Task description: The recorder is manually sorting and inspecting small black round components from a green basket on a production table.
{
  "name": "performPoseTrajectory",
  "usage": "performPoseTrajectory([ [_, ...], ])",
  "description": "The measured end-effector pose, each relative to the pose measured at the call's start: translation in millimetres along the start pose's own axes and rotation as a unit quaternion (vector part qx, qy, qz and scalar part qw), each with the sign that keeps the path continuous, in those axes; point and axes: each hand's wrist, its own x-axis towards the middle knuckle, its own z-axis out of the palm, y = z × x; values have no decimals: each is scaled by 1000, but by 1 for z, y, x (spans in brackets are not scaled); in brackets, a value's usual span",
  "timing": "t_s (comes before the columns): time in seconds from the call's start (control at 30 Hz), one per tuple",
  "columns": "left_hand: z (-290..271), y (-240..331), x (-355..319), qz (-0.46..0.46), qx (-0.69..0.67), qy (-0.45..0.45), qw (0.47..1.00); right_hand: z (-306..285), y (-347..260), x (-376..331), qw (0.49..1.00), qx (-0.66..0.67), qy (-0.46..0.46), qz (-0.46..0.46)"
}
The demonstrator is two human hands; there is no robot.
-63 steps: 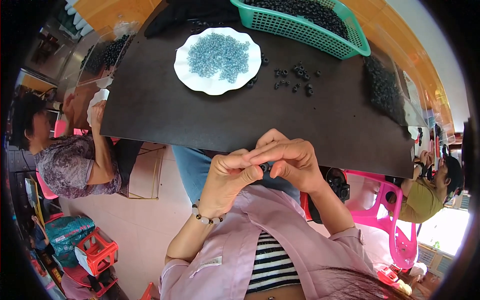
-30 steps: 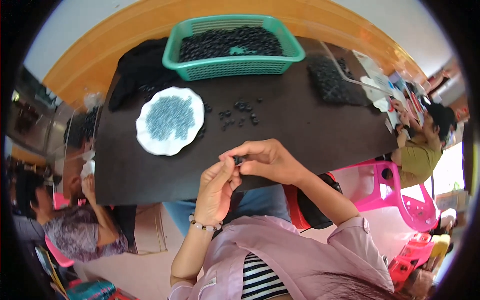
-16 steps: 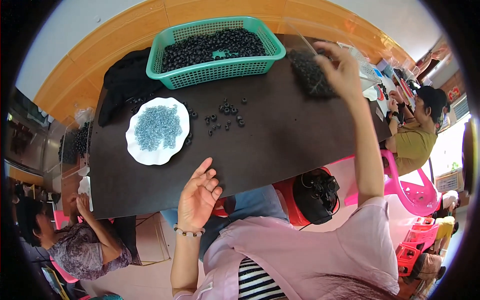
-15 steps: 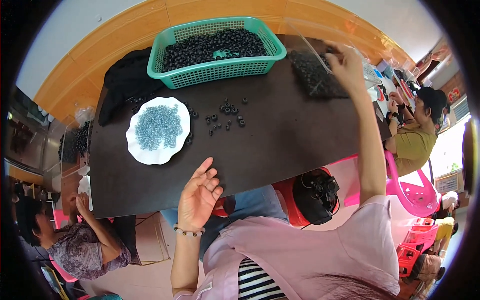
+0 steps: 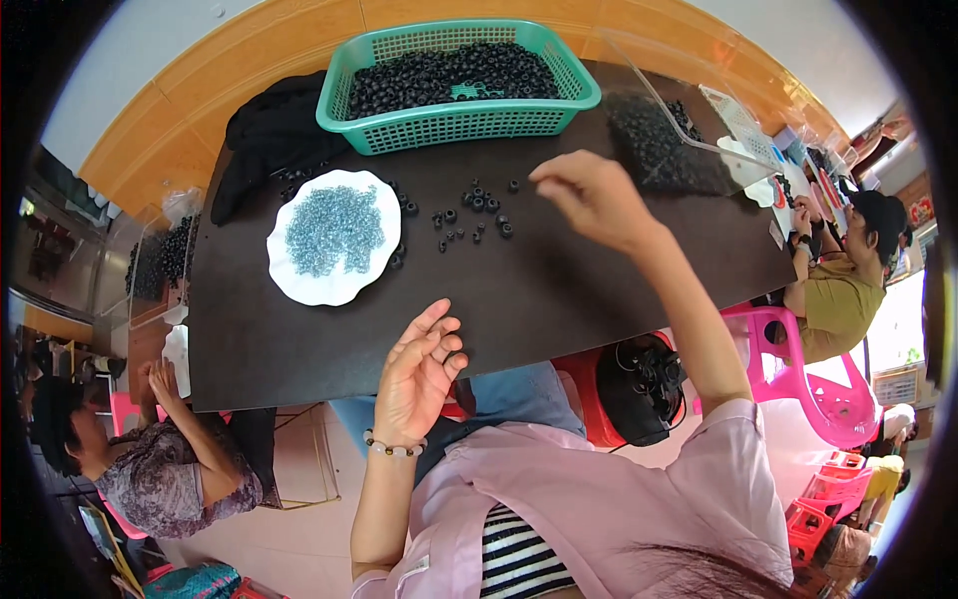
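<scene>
My left hand is palm up near the table's front edge, its fingers loosely bent and apart, and nothing shows in it. Above the right half of the table is my right hand, thumb and fingers drawn together; what they hold, if anything, is hidden. To its left lies a loose group of black beads. A white wavy-rimmed plate holds a heap of small clear bluish beads, with more black beads along its right side. At the back, a green plastic basket is filled with black beads.
A clear plastic box with black beads stands at the back right. Black cloth lies behind the plate. Two people sit nearby, one on the left and one on the right. A black bag rests below the table's edge.
My right hand has come from the clear box leftward and nearer, toward the loose black beads. My left hand stays near the front edge with slightly shifted fingers. The view has shifted a little.
</scene>
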Motion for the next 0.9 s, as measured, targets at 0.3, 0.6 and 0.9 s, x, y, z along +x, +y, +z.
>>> performPoseTrajectory([
  [0.3, 0, -4, -3, 14, 6, 6, 1000, 49, 14, 7, 992, 42, -105, 56],
  [0.6, 2, -2, -3, 3, 7, 10, 1000, 59, 21, 12, 991, 0, -132, 0],
  [0.9, 13, -3, -3, 24, 56, 59, 996, 31, -23, 6, 993, 80, -81, 23],
])
